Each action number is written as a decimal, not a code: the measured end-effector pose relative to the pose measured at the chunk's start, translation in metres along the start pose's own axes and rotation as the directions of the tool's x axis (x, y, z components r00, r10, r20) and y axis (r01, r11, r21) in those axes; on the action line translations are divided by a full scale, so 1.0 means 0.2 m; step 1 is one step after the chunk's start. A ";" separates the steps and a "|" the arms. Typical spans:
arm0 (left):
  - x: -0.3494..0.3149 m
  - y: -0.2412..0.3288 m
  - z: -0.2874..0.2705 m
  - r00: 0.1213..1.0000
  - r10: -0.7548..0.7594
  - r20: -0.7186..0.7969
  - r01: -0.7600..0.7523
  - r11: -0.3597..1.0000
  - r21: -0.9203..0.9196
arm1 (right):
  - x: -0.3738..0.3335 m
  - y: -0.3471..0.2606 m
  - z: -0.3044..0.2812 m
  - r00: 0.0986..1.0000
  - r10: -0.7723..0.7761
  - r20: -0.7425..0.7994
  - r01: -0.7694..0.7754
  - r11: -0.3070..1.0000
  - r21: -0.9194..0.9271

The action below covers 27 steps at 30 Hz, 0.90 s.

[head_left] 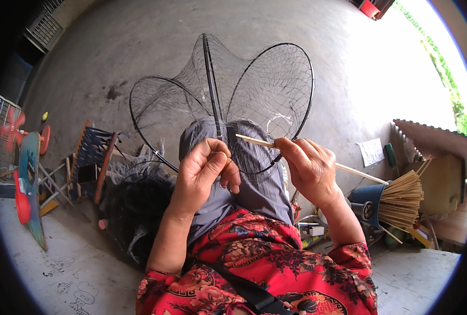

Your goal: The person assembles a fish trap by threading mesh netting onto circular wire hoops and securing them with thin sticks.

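Observation:
A net of fine dark mesh [283, 73], stretched on thin black hoops, spreads over my knees and out in front of them. My right hand [313, 169] is closed round a thin, pale wooden stick [255, 140]. One end of it points left toward my other hand, and the rest runs out behind my right hand to the lower right. My left hand [207, 170] is beside the net's black rod [212, 86], thumb and fingers pinched together. What lies between those fingers is too small to make out.
At my right, a blue bucket [366, 198] lies tilted with a thick bundle of sticks [401, 199]. A cardboard box [439, 184] and a paper sheet [371, 153] are nearby. Black netting [133, 215] is heaped at my left, near a folding chair [92, 157] and an orange fan [14, 126].

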<state>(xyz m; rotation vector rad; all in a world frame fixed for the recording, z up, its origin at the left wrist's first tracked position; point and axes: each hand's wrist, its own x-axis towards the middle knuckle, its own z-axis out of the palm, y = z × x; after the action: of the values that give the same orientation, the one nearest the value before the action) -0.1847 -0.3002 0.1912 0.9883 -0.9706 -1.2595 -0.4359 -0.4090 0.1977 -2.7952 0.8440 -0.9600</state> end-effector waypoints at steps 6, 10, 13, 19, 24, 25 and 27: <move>0.00 0.06 0.00 0.990 -0.134 0.037 0.133 0.990 0.049 | 0.00 0.00 0.00 1.000 0.019 0.000 -0.019 0.999 0.042; -0.01 0.03 -0.01 0.992 -0.094 0.082 0.091 0.995 0.040 | -0.01 0.01 0.00 1.000 -0.016 0.016 0.015 0.998 0.066; -0.02 0.00 -0.02 0.991 -0.091 0.103 0.092 0.996 -0.003 | -0.02 0.02 0.00 1.000 -0.011 0.012 0.010 0.998 0.064; -0.07 0.02 0.05 0.996 0.084 0.011 -0.078 0.857 0.509 | -0.02 -0.02 0.03 0.996 0.077 0.054 -0.092 0.925 0.369; -0.08 -0.12 -0.08 0.763 0.597 -0.248 -0.486 0.783 0.389 | -0.06 -0.07 0.05 0.955 0.261 0.142 -0.296 0.781 0.549; -0.06 -0.14 -0.12 0.852 0.487 -0.190 -0.418 0.853 0.312 | -0.05 -0.08 0.07 0.942 0.302 0.146 -0.327 0.731 0.599; -0.06 -0.20 -0.17 0.968 0.242 -0.060 -0.217 0.937 0.274 | -0.05 -0.07 0.09 0.931 0.334 0.150 -0.349 0.683 0.642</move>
<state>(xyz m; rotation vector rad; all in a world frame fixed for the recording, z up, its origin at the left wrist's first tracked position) -0.1655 -0.2893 0.1420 1.0940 -1.1664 -0.8958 -0.4252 -0.3941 0.1804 -1.9474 0.7815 -0.9236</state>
